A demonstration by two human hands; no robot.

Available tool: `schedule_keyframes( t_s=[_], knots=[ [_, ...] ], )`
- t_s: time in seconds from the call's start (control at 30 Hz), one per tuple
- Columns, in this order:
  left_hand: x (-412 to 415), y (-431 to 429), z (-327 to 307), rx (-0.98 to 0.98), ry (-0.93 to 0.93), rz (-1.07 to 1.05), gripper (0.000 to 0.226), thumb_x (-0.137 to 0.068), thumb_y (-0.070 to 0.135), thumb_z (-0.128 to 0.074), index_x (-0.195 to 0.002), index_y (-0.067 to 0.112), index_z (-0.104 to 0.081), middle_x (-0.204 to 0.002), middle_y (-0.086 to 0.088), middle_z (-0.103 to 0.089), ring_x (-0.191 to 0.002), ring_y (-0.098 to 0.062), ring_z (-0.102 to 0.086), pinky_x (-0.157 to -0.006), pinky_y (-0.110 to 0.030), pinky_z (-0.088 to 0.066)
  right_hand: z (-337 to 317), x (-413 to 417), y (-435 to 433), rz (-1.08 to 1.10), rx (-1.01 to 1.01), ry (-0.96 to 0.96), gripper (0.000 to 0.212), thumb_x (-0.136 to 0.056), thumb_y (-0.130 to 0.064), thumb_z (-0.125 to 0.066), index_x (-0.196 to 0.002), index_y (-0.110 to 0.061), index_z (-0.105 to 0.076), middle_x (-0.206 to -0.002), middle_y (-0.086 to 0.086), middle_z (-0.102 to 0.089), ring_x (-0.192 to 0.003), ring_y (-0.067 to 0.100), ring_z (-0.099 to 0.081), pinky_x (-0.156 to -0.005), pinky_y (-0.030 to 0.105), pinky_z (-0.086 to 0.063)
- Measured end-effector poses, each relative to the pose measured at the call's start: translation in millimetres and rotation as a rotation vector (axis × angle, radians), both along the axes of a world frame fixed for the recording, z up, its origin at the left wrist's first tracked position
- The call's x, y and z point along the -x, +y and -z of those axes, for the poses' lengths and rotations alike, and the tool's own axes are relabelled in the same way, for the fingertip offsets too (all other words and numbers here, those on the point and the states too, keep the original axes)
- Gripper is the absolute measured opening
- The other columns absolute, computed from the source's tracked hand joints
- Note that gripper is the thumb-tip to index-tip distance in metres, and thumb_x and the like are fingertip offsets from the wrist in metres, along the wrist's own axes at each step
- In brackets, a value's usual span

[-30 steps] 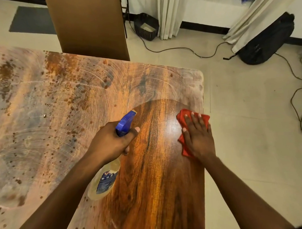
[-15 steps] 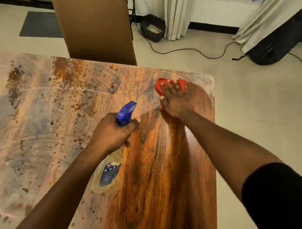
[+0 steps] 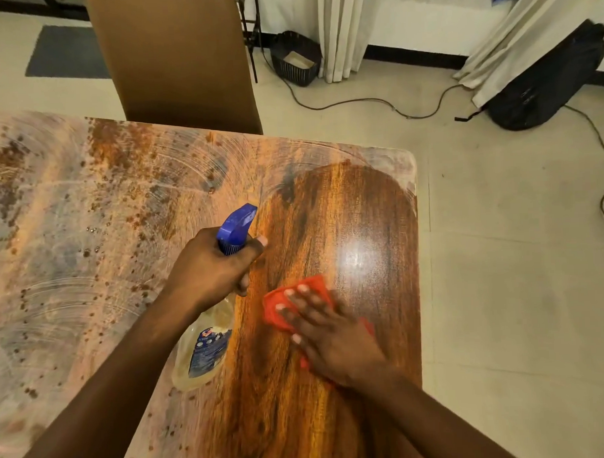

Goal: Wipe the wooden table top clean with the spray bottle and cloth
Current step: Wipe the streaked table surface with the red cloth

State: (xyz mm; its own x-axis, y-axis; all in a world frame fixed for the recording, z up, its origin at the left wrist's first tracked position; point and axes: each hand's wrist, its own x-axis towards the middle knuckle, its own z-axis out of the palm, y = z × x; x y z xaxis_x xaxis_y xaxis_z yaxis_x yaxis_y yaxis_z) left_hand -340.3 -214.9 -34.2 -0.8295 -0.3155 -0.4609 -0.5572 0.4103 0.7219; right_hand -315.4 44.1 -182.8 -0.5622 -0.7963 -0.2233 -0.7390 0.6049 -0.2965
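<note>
Head cam: left hand (image 3: 209,266) is clenched round the neck of the spray bottle (image 3: 208,341), blue trigger head pointing far; the bottle hangs low over the table top (image 3: 88,236), contact w/ wood unclear. Right hand (image 3: 328,337) is flat, fingers spread, pressing the red cloth (image 3: 282,305) onto the dark, shiny wiped strip at the right edge. Left part and far right corner look filmy, speckled w/ residue. Cloth prob. soft, light, bunches easily, so palm pressure suits. Bottle prob. light but slick if wet; neck grip is best.
</note>
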Motion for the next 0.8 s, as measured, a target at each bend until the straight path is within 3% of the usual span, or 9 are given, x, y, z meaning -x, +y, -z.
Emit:
schedule_keyframes(
  t_s=[0.17, 0.37, 0.53, 0.67, 0.8],
  knots=[
    [1, 2, 4, 0.002, -0.011, 0.038, 0.038, -0.103, 0.047, -0.071, -0.091, 0.011, -0.071, -0.059, -0.010, -0.077, -0.054, -0.028, -0.079, -0.085, -0.061, -0.067, -1, 74, 65, 0.284, -0.064, -0.005, 0.062, -0.115, -0.058, -0.012, -0.171, -0.040, 0.006, -0.180, -0.007, 0.002, -0.165, 0.014, 0.015, -0.134, 0.051, 0.002],
    [-2, -5, 6, -0.037, -0.015, 0.017, 0.034, -0.102, 0.048, -0.071, -0.087, 0.018, -0.071, -0.058, -0.011, -0.077, -0.055, -0.030, -0.080, -0.085, -0.061, -0.068, -4, 202, 62, 0.589, -0.058, 0.031, 0.063, -0.114, -0.055, -0.014, -0.173, -0.033, -0.005, -0.181, 0.000, -0.005, -0.167, 0.023, 0.003, -0.133, 0.059, -0.008],
    [-8, -18, 6, -0.053, -0.011, 0.018, 0.031, -0.102, 0.049, -0.071, -0.080, 0.027, -0.071, -0.058, -0.010, -0.076, -0.054, -0.029, -0.079, -0.083, -0.057, -0.069, -13, 286, 14, 0.787, -0.083, -0.023, 0.065, -0.114, -0.049, -0.023, -0.173, -0.029, -0.007, -0.181, 0.006, -0.005, -0.167, 0.031, 0.003, -0.131, 0.064, -0.002],
    [-16, -32, 5, -0.046, -0.006, -0.039, 0.029, -0.101, 0.047, -0.072, -0.084, 0.024, -0.070, -0.059, -0.011, -0.076, -0.054, -0.030, -0.078, -0.073, -0.050, -0.070, -13, 304, -44, 0.700, -0.119, -0.043, 0.066, -0.113, -0.051, -0.024, -0.173, -0.033, -0.001, -0.181, 0.004, 0.001, -0.167, 0.031, 0.007, -0.130, 0.064, 0.000],
    [-28, -45, 0, -0.026, -0.012, -0.060, 0.026, -0.099, 0.052, -0.071, -0.087, 0.029, -0.071, -0.059, -0.009, -0.077, -0.052, -0.025, -0.078, -0.079, -0.056, -0.069, -12, 284, -125, 0.446, -0.127, -0.033, 0.068, -0.113, -0.052, -0.024, -0.171, -0.035, 0.006, -0.181, 0.002, 0.007, -0.166, 0.030, 0.012, -0.128, 0.063, 0.009]
  ],
)
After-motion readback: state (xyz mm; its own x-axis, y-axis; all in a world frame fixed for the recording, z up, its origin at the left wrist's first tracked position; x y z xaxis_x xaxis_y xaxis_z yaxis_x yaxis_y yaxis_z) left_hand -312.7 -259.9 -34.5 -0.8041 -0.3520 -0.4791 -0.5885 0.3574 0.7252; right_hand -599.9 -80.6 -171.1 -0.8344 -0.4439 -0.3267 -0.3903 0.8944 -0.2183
